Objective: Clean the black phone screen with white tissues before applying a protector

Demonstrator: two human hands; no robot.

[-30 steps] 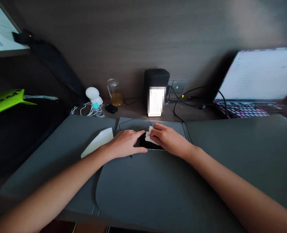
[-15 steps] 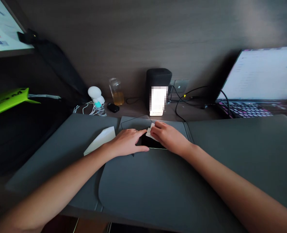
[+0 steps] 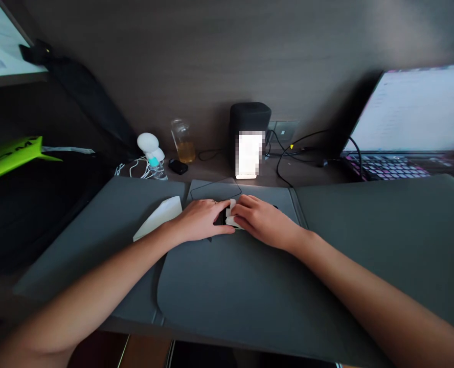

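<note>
A dark, flat smartphone [image 3: 220, 219] lies on the grey mat [image 3: 250, 291], mostly covered by my hands. My left hand [image 3: 197, 220] holds its left end, thumb along the near edge and forefinger along the far edge. In my bent right fingers is a white tissue [image 3: 230, 217], pressed against the phone's black screen near its left part. My right hand [image 3: 263, 219] covers most of the screen's right part. A folded white paper [image 3: 161, 217] lies beside my left wrist.
Behind the mat stand a black speaker [image 3: 250, 115] with a bright screen in front, a glass bottle [image 3: 184, 145] of amber liquid, a small black object [image 3: 178, 166] and a white round-headed device [image 3: 149, 143]. Cables [image 3: 278, 163] run toward an open laptop [image 3: 411, 117] at right.
My right hand has slid left and slightly nearer along the phone with the tissue, toward my left thumb. My left hand keeps its place on the phone. The view has tilted slightly.
</note>
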